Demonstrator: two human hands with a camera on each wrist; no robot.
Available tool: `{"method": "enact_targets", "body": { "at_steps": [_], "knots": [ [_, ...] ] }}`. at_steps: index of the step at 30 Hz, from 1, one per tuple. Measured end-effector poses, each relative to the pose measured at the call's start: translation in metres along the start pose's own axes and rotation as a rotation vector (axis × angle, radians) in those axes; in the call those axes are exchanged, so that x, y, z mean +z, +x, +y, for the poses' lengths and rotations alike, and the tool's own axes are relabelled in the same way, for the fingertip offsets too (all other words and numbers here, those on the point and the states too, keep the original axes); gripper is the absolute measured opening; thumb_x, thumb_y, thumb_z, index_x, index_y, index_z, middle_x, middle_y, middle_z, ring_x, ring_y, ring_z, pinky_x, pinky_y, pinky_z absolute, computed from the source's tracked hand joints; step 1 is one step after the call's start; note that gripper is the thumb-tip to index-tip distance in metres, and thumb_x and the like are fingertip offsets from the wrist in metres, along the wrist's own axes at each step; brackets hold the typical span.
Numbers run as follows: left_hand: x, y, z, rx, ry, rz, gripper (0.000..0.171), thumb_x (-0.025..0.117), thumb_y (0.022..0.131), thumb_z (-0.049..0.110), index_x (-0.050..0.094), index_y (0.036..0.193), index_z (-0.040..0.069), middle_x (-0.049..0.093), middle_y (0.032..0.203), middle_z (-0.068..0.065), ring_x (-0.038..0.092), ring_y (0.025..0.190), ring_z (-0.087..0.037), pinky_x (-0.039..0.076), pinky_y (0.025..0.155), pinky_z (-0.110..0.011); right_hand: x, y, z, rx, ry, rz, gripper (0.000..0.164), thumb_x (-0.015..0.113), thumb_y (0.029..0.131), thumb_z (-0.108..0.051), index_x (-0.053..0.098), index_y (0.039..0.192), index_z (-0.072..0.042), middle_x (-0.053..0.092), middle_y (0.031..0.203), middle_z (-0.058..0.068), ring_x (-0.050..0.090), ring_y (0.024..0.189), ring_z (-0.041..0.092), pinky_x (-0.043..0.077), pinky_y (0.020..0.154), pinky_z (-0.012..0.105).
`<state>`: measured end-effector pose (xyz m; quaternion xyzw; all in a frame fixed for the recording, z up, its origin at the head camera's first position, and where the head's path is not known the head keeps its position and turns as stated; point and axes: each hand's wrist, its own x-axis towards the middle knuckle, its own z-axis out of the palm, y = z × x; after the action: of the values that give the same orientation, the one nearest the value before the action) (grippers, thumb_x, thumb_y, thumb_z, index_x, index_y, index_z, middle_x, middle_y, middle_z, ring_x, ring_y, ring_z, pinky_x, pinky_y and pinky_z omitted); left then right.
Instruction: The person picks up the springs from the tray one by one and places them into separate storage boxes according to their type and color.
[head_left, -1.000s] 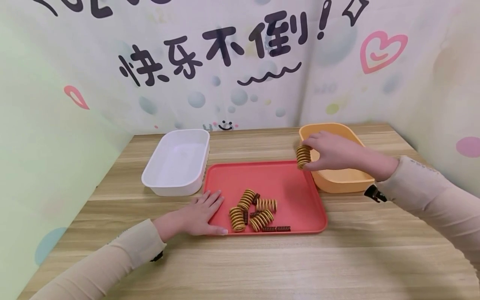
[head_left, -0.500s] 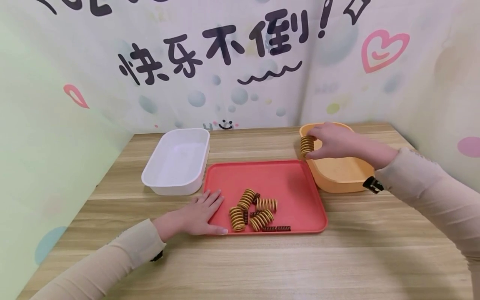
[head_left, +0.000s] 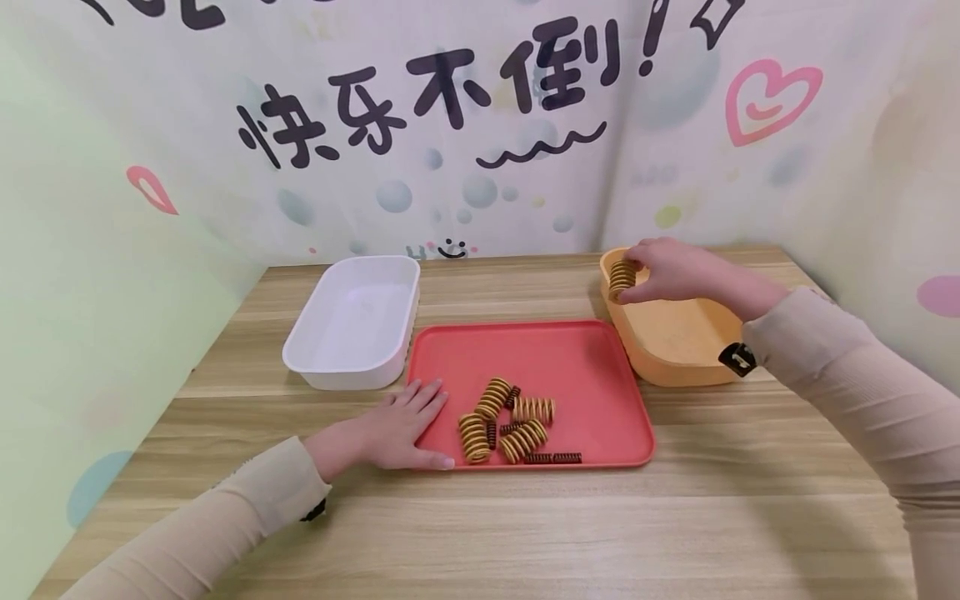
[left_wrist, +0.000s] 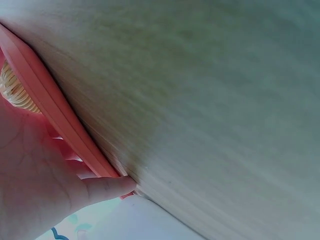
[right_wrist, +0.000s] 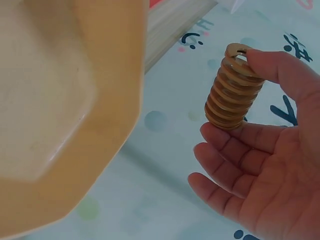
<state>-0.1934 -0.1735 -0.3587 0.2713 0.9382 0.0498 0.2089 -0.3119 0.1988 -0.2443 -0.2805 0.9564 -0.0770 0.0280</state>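
My right hand (head_left: 675, 268) pinches a thick yellow coil spring (head_left: 622, 281) by its two ends, thumb at one end and a finger at the other. In the head view the spring overlaps the far left corner of the orange bin (head_left: 675, 367). The right wrist view shows the same spring (right_wrist: 234, 90) beside the bin's wall (right_wrist: 117, 100). My left hand (head_left: 393, 432) lies with spread fingers on the left edge of the red tray (head_left: 585, 367). Several yellow springs (head_left: 492, 399) and several small dark springs (head_left: 567, 457) lie on the tray near that hand.
A white bin (head_left: 352, 321) stands at the back left, just beyond the tray's corner. Wooden tabletop (head_left: 510, 533) stretches in front of the tray. A printed cloth (head_left: 480, 133) hangs behind the table.
My right hand has carried the yellow spring away from above the tray's far right corner, up and back to the orange bin's far left corner. The left hand stays in place.
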Motion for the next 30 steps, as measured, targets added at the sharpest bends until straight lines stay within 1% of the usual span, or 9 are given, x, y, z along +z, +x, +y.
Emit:
{"method": "enact_targets", "body": {
  "at_steps": [10, 14, 17, 20, 25, 30],
  "knots": [
    [0.000, -0.001, 0.000, -0.004, 0.009, 0.004, 0.095, 0.046, 0.081, 0.068, 0.017, 0.146, 0.005, 0.007, 0.153, -0.013, 0.002, 0.139, -0.038, 0.013, 0.107, -0.057, 0.001, 0.009, 0.014, 0.044, 0.011, -0.001, 0.049, 0.070, 0.077, -0.033, 0.058, 0.104, 0.006, 0.058, 0.103, 0.021, 0.054, 0.092, 0.032, 0.044, 0.082, 0.046],
    [0.000, -0.001, 0.000, -0.006, 0.014, -0.002, 0.096, 0.045, 0.081, 0.068, 0.016, 0.146, 0.006, 0.006, 0.154, -0.013, 0.002, 0.139, -0.037, 0.012, 0.108, -0.057, 0.003, 0.015, 0.022, 0.047, 0.027, 0.006, 0.041, 0.070, 0.076, -0.031, 0.058, 0.096, 0.003, 0.059, 0.094, 0.016, 0.053, 0.083, 0.027, 0.043, 0.075, 0.041],
    [0.000, -0.002, -0.001, -0.007, 0.014, -0.005, 0.096, 0.045, 0.081, 0.069, 0.016, 0.146, 0.006, 0.006, 0.154, -0.013, 0.002, 0.139, -0.038, 0.012, 0.108, -0.057, 0.004, 0.018, 0.029, 0.047, 0.046, 0.015, 0.034, 0.071, 0.076, -0.030, 0.057, 0.087, -0.001, 0.057, 0.083, 0.009, 0.048, 0.074, 0.022, 0.039, 0.067, 0.034],
    [-0.001, -0.002, -0.001, -0.008, 0.014, -0.004, 0.096, 0.045, 0.080, 0.069, 0.016, 0.146, 0.006, 0.006, 0.154, -0.013, 0.002, 0.139, -0.038, 0.012, 0.108, -0.057, 0.004, 0.021, 0.033, 0.052, 0.056, 0.021, 0.033, 0.072, 0.075, -0.031, 0.055, 0.083, -0.003, 0.054, 0.077, 0.006, 0.045, 0.070, 0.020, 0.036, 0.062, 0.032],
    [-0.001, -0.002, -0.001, -0.006, 0.019, -0.006, 0.096, 0.044, 0.081, 0.069, 0.016, 0.146, 0.006, 0.006, 0.154, -0.013, 0.002, 0.139, -0.037, 0.012, 0.108, -0.056, 0.004, 0.023, 0.037, 0.066, 0.064, 0.015, 0.035, 0.072, 0.074, -0.032, 0.056, 0.084, -0.003, 0.054, 0.076, 0.006, 0.045, 0.068, 0.019, 0.035, 0.061, 0.031],
    [0.000, -0.001, 0.000, -0.003, 0.029, -0.007, 0.096, 0.043, 0.081, 0.070, 0.015, 0.146, 0.006, 0.006, 0.154, -0.013, 0.001, 0.139, -0.037, 0.012, 0.108, -0.056, 0.006, 0.024, 0.041, 0.090, 0.081, 0.001, 0.038, 0.072, 0.075, -0.032, 0.057, 0.088, -0.001, 0.054, 0.078, 0.007, 0.047, 0.071, 0.020, 0.036, 0.062, 0.031]
  ]
}}
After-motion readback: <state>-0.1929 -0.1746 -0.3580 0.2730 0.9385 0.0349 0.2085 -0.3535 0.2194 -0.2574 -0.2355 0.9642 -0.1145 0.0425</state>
